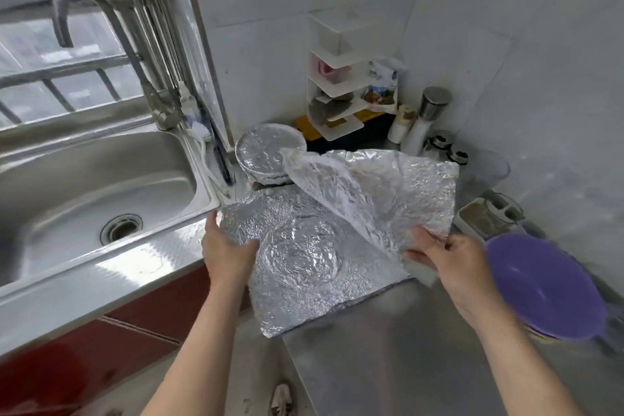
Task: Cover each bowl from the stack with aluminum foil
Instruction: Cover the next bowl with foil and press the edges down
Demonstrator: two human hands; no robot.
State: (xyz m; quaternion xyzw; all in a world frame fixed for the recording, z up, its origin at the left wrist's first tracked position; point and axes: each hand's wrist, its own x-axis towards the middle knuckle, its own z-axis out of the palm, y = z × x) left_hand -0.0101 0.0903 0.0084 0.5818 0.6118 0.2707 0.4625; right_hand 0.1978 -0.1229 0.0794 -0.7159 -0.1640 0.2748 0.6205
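At frame centre, left hand (229, 246) grips the crumpled foil sheet (297, 257); right hand (449, 260) pinches its lifted flap; anything beneath is hidden.

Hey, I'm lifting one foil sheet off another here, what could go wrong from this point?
1. The right hand pinches the lifted sheet at one edge only; pulling may tear or crumple it.
2. The lower sheet, held by the left hand, overhangs the counter edge and could slide off.
3. The purple bowl sits close beside the right wrist; a swing might knock it.
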